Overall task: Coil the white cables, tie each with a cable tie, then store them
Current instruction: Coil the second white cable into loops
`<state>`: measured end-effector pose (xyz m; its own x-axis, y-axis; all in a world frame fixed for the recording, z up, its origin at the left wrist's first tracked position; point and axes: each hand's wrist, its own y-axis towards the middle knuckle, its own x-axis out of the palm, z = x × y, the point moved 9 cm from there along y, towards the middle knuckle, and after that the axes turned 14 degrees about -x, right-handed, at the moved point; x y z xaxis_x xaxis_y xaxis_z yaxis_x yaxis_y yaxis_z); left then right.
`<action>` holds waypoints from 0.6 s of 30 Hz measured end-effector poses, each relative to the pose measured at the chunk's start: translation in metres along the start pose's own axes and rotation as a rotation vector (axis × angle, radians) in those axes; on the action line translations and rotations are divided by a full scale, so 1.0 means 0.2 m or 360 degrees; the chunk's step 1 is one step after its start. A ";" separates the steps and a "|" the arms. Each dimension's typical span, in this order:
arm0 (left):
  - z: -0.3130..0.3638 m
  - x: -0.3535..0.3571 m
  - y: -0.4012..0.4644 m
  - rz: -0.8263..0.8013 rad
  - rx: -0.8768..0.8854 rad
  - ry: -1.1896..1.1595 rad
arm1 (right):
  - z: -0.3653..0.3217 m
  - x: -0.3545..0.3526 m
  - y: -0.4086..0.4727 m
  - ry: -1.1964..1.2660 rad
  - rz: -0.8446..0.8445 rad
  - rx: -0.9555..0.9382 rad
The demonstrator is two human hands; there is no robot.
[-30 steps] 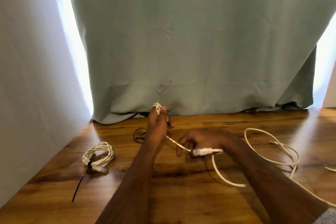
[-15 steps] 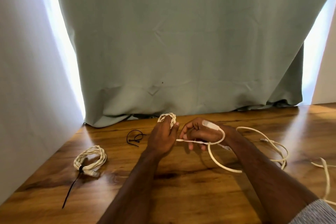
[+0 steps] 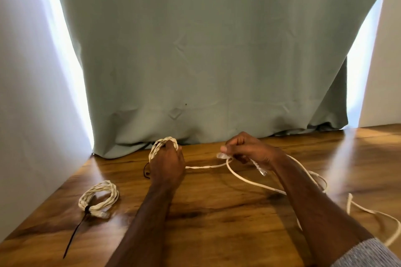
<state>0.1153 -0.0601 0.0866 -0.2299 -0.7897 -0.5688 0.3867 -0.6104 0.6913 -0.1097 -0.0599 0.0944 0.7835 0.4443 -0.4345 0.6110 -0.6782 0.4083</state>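
A person winds a white twisted cable (image 3: 206,167) into a coil over a wooden tabletop (image 3: 217,223), with the left hand (image 3: 167,165) clenched around the growing bundle of loops (image 3: 160,145) and the right hand (image 3: 247,147) pinching the cable's free run near a clear plug end (image 3: 259,169) that pokes out below the palm. Compared with half a second earlier, the hands have drawn apart: they were nearly touching then, and a short taut length of cable now spans the gap between them, while the loops above the left fist look fuller. That suggests another turn has just been laid on and the right hand is pulling slack for the next one. A second, smoother white cable (image 3: 303,180) trails in loose curves from under the right forearm toward the table's right edge, so a good deal appears left to wind. At the left of the table lies a finished coil (image 3: 98,198), bound by a black cable tie (image 3: 83,221) whose long tail points toward the near edge; it has kept its place on the table. A dark loop that may be a spare cable tie (image 3: 145,170) shows just left of the left wrist, mostly hidden. A grey-green curtain (image 3: 206,60) hangs behind the table. By this view, one cable is coiled and tied, the one in hand is mid-coil, and nothing is yet stored
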 end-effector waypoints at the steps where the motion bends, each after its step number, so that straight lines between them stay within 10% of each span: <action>1: -0.01 0.00 0.00 0.0008 -0.0027 0.0022 | 0.00 0.01 0.00 -0.0044 -0.0061 -0.0009; 18: 0.03 -0.03 -0.02 -0.0011 -0.0114 0.0059 | 0.02 -0.02 0.06 -0.0937 -0.0023 -0.0208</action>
<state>0.1088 -0.0526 0.0897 -0.2001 -0.7819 -0.5905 0.4482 -0.6090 0.6544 -0.1058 -0.0714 0.0981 0.6035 0.0289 -0.7968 0.6591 -0.5805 0.4781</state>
